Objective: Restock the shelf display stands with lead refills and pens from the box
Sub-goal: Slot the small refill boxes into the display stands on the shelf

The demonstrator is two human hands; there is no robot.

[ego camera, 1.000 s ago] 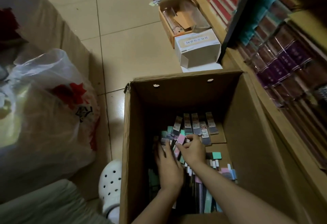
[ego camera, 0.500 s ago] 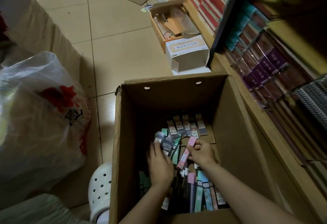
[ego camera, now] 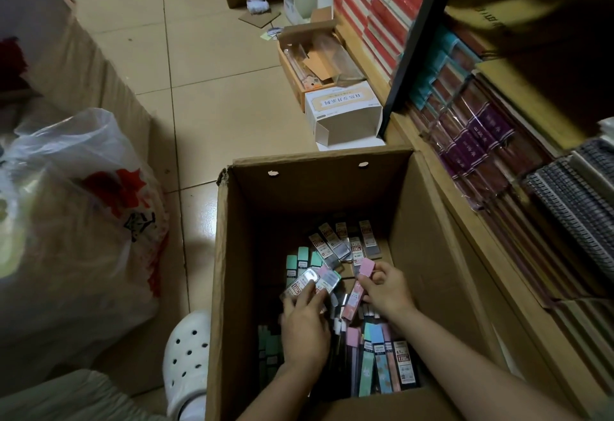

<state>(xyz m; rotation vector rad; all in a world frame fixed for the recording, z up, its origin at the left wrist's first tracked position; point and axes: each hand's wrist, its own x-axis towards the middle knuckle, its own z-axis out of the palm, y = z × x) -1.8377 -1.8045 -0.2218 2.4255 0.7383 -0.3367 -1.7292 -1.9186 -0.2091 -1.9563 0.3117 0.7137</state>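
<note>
An open cardboard box (ego camera: 428, 221) stands on the floor, its bottom covered with lead refill packs (ego camera: 342, 241) and pastel pens (ego camera: 378, 364). Both hands are down inside it. My left hand (ego camera: 304, 324) grips a small bunch of clear refill cases (ego camera: 312, 282), fanned out above the fingers. My right hand (ego camera: 387, 291) pinches a pink refill case (ego camera: 360, 284) that points up and to the right. The two hands are close together, a little apart.
Shelves (ego camera: 498, 141) of stacked notebooks run along the right, touching the box. A white carton (ego camera: 342, 114) and an open brown box (ego camera: 315, 65) lie on the tiled floor beyond. A plastic bag (ego camera: 76, 214) sits at left; a white clog (ego camera: 187, 354) is beside the box.
Both hands have lifted out of the pile: the left now holds up a bunch of clear cases, the right has raised a pink case. The view has shifted slightly.
</note>
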